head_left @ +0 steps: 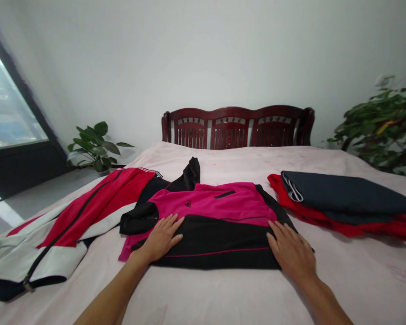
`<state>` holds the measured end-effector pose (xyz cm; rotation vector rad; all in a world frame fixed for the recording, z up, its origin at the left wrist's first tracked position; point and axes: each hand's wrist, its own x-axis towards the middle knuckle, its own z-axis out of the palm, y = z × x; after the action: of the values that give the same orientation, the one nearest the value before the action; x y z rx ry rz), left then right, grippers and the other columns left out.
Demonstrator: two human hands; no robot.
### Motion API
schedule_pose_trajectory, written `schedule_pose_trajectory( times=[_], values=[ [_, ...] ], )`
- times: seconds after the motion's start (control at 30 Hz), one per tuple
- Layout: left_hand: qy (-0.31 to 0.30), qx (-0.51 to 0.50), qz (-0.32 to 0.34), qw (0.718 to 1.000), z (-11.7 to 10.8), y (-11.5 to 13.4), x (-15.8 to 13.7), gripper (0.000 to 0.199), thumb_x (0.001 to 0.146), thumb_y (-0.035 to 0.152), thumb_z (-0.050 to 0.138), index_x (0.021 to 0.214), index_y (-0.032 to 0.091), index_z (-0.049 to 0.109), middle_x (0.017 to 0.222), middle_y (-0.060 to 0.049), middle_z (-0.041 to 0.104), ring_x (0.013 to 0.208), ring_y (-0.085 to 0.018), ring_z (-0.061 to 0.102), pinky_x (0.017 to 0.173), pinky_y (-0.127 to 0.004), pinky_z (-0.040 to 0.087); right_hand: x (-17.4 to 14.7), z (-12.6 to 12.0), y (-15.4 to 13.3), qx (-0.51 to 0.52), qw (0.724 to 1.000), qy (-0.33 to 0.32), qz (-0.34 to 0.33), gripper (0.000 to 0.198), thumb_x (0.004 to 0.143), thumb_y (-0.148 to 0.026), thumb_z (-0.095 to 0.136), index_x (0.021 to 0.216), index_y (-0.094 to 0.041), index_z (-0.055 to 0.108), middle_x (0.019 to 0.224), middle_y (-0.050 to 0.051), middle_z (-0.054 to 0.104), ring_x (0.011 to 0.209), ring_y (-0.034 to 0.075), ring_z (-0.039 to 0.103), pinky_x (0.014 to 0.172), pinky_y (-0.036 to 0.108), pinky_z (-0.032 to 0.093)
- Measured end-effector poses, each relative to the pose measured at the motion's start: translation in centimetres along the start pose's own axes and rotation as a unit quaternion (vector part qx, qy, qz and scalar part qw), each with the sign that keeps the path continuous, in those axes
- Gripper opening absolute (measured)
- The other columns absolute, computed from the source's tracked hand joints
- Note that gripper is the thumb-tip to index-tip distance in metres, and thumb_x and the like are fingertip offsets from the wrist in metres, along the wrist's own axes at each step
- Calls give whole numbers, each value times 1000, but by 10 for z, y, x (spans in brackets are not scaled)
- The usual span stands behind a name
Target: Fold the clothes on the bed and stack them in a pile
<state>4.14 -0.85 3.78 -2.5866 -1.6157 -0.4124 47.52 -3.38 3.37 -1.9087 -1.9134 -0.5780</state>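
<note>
A pink and black track jacket (216,203) lies on the bed in front of me, its collar toward the left. Its near black sleeve is folded flat across the body, while the far sleeve sticks out toward the headboard. My left hand (162,238) rests flat on the jacket near the collar, fingers spread. Toward the hem, my right hand (291,250) presses on the other end of the folded sleeve, its fingers stretched out too. Neither hand grips the fabric.
To the left is a red and white jacket (98,216), spread out. On the right sits a stack of folded dark and red clothes (345,194). A pink sheet (243,293) covers the bed, with a wooden headboard (230,128) behind. Potted plants (96,144) flank the bed.
</note>
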Motion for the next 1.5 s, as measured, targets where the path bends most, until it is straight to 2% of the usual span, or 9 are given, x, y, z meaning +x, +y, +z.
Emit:
schedule_pose_trajectory(
  times=[0.27,0.53,0.9,1.5],
  values=[
    [-27,-42,-31,998,-3,-2,1,52,100,41,43,150,27,42,156,-9,43,145,-24,36,119,-46,28,0,1,-1,-16,1000,19,-3,46,96,-35,38,132,-18,62,132,8,66,123,30,58,104,44,40],
    [-2,-64,-32,997,3,-7,0,49,100,39,43,148,28,45,154,-8,46,143,-24,40,118,-48,31,1,-2,-1,-19,1000,23,-10,44,96,-33,41,129,-17,64,129,10,68,118,30,61,100,45,44],
    [4,-74,-27,997,8,-13,1,47,100,39,42,145,26,49,153,-8,48,142,-25,43,118,-50,33,1,2,0,-32,997,62,-23,41,97,-32,40,126,-19,66,123,7,71,114,27,63,97,42,46],
    [16,-74,-28,997,8,-14,1,46,100,40,43,143,26,51,151,-7,51,140,-24,45,117,-48,35,1,4,2,-11,998,55,-18,41,96,-33,41,126,-19,65,125,8,70,113,26,63,97,42,45]
  ],
)
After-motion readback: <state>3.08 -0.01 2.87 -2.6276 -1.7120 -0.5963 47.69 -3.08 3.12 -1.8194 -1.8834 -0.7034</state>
